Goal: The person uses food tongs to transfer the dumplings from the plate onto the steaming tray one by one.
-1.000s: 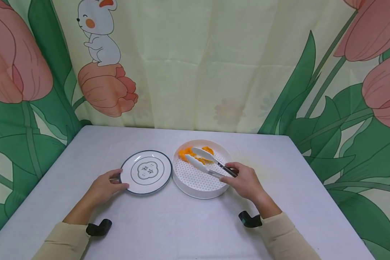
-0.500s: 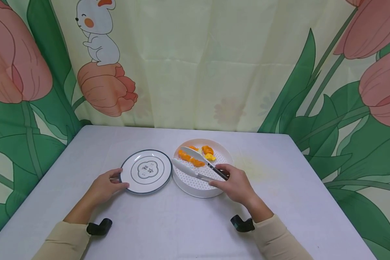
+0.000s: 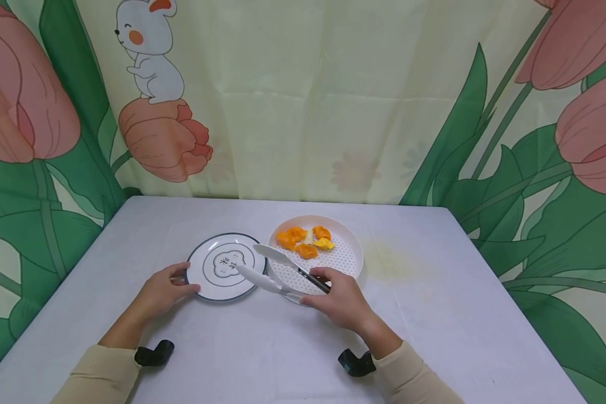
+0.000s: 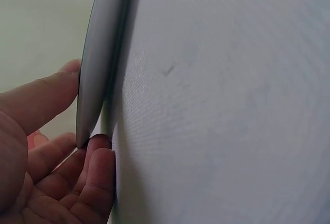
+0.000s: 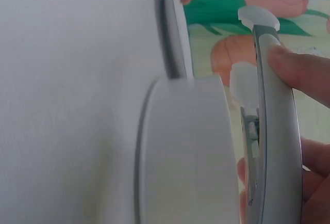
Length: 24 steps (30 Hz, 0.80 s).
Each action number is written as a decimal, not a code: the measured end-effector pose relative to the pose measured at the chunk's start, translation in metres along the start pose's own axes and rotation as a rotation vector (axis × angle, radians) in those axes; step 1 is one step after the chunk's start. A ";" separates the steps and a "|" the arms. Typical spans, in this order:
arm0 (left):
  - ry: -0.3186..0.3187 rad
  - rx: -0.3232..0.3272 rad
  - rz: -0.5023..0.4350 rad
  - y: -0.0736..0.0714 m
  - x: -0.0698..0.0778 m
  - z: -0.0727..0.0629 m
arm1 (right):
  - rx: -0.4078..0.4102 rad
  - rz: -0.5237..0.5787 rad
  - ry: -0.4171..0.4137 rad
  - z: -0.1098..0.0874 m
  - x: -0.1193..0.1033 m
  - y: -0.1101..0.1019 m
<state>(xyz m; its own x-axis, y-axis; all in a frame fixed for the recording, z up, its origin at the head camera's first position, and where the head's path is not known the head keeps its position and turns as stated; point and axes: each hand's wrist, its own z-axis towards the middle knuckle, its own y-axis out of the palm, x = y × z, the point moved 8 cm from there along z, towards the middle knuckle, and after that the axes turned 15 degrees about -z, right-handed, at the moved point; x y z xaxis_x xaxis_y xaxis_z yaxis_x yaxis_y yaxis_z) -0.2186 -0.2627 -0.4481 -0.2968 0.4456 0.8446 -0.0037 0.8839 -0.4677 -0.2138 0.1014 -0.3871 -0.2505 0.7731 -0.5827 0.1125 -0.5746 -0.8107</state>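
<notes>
My left hand [image 3: 163, 292] holds the left rim of a white, blue-edged plate [image 3: 209, 289], thumb on top and fingers at its edge. In the left wrist view the thumb [image 4: 49, 97] presses the plate [image 4: 100, 53]. My right hand [image 3: 340, 300] grips a pair of tongs [image 3: 283, 259] with white tips. Spread apart, the tips hover over the plate's right part, with nothing visible between them. Behind the tongs, a round white perforated tray [image 3: 350, 255] holds several orange, dumpling-like pieces [image 3: 307, 251] and a yellow one [image 3: 324, 244]. In the right wrist view the tongs [image 5: 278, 131] stand beside the tray's wall [image 5: 188, 146].
Plate and tray stand side by side on a white-covered table [image 3: 434, 292]. A cream curtain [image 3: 303, 101] with printed tulips and a rabbit hangs behind the table. Black wrist cameras [image 3: 356, 363] sit at both sleeves.
My right hand has moved left with the tongs, from over the tray pieces to over the plate's right side. The left hand and plate have stayed put.
</notes>
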 end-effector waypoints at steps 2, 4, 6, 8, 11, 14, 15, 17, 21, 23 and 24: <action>-0.004 -0.001 0.001 0.000 -0.001 0.000 | -0.009 0.000 -0.018 -0.002 -0.005 0.005; -0.008 0.000 0.002 0.000 -0.001 0.001 | -0.015 0.000 -0.039 -0.004 -0.011 0.009; -0.010 0.000 0.002 0.000 0.000 0.000 | -0.017 -0.011 -0.055 -0.006 -0.018 0.012; -0.009 0.001 0.004 0.000 0.000 0.001 | -0.015 -0.019 -0.062 -0.009 -0.025 0.015; -0.012 0.000 0.003 0.000 0.001 0.000 | -0.013 -0.031 -0.055 -0.011 -0.034 0.022; -0.007 -0.003 0.004 0.000 0.001 0.000 | -0.003 -0.039 -0.038 -0.012 -0.039 0.028; -0.005 -0.004 0.003 0.000 0.001 0.000 | 0.005 -0.042 -0.033 -0.012 -0.041 0.030; -0.001 -0.007 0.003 0.000 0.001 0.000 | 0.014 -0.046 -0.017 -0.013 -0.043 0.035; -0.003 -0.007 -0.001 0.001 0.001 0.000 | 0.033 -0.063 0.012 -0.015 -0.045 0.042; -0.006 -0.005 -0.001 0.001 0.001 0.000 | 0.037 -0.059 0.027 -0.016 -0.046 0.046; -0.007 -0.002 -0.001 0.000 0.001 0.000 | 0.034 -0.049 0.037 -0.016 -0.046 0.048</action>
<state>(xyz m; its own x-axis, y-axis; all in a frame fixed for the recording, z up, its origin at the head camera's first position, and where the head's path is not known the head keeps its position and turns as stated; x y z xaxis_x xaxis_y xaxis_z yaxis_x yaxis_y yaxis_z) -0.2190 -0.2618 -0.4474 -0.3035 0.4441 0.8430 -0.0017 0.8845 -0.4666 -0.1812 0.0430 -0.4003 -0.2187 0.8095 -0.5448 0.0678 -0.5444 -0.8361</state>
